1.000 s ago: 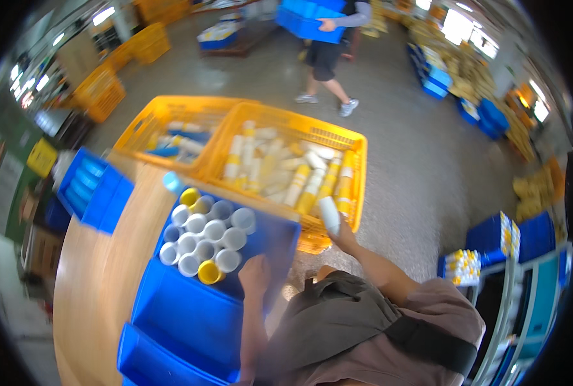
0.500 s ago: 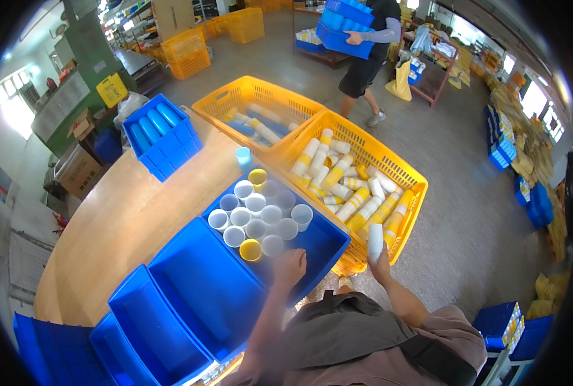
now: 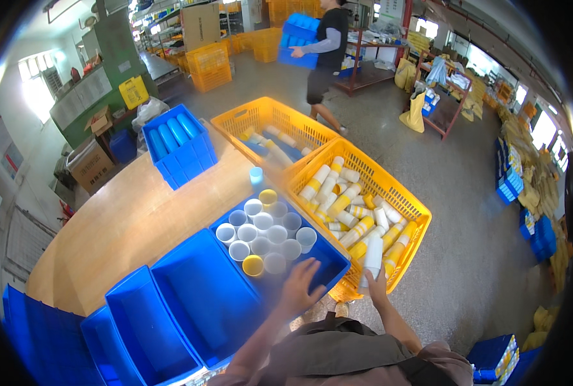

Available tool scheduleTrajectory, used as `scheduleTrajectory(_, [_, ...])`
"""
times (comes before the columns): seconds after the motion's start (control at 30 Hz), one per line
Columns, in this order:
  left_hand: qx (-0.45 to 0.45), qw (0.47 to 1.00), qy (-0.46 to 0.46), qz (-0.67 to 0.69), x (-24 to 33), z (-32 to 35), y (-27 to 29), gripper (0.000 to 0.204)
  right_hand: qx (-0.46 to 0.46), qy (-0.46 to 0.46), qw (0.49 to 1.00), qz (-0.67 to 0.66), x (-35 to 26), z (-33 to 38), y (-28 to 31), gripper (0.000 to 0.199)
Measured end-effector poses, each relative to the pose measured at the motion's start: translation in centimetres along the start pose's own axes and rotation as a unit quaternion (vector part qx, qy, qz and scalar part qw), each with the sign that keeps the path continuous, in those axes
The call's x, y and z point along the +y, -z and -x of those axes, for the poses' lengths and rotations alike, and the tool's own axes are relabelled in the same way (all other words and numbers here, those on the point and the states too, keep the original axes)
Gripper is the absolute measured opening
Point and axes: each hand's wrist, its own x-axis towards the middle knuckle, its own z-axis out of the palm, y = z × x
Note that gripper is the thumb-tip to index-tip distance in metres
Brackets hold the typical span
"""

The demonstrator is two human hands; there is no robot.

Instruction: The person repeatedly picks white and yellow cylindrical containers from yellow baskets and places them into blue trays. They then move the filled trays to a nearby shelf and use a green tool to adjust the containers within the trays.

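My right hand point(image 3: 376, 288) is wrapped round a stack of white cups point(image 3: 373, 252), held tilted over the near edge of a yellow crate point(image 3: 422, 226). My left hand point(image 3: 301, 287) is over the near part of a blue bin point(image 3: 330, 258), its fingers spread and nothing in them. In that bin, white cups point(image 3: 261, 246) stand upright in rows with their mouths up. Two yellow cups, a near one point(image 3: 253, 265) and a far one point(image 3: 268, 197), stand among them. Many white and yellow cup stacks point(image 3: 354, 201) lie jumbled in the crate.
Several blue bins point(image 3: 203, 283) line the near-left edge of the wooden table point(image 3: 106, 225). A blue crate of blue cylinders point(image 3: 183, 154) and a light-blue cup point(image 3: 255, 175) stand farther back. Another yellow crate point(image 3: 267, 106) adjoins the first. Beyond, a person point(image 3: 328, 51) carries blue bins.
My left hand has opened from a closed shape. My right hand has brought the cup stack nearer, and more of the stack shows. The other person has moved left with the bins.
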Motion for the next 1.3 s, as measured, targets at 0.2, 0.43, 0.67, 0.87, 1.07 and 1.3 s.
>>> scheduleTrajectory(0.2, [-0.067, 0.986, -0.061, 0.137, 8.4, -0.4, 0.8, 0.094, -0.102, 0.066, 0.984, -0.131, -13.6, 4.0, -3.0, 0.079])
scheduleTrajectory(0.43, [0.131, 0.922, 0.183, 0.315, 7.3, 2.1, 5.0, 0.051, -0.2, 0.331, 0.897, 0.213, -19.4, 5.3, 0.5, 0.073])
scheduleTrajectory(0.67, [0.058, 0.908, 0.25, 0.33, 7.4, 5.5, 6.4, 0.033, -0.187, 0.532, 0.734, 0.378, -19.1, 5.4, -1.7, 0.059])
scheduleTrajectory(0.87, [0.176, 0.834, 0.362, 0.378, 3.8, 9.3, 10.3, 0.022, -0.104, 0.253, 0.947, 0.17, -16.6, -0.8, -4.2, 0.069])
scheduleTrajectory(1.07, [0.138, 0.939, 0.304, -0.083, 0.1, 6.7, 8.8, 0.016, -0.189, 0.323, 0.891, 0.256, -11.1, -3.0, -9.7, 0.074])
scheduleTrajectory(1.3, [0.208, 0.944, 0.219, -0.132, 5.7, 5.4, 12.4, 0.036, -0.253, 0.409, 0.855, 0.195, -17.4, 2.2, -7.3, 0.083])
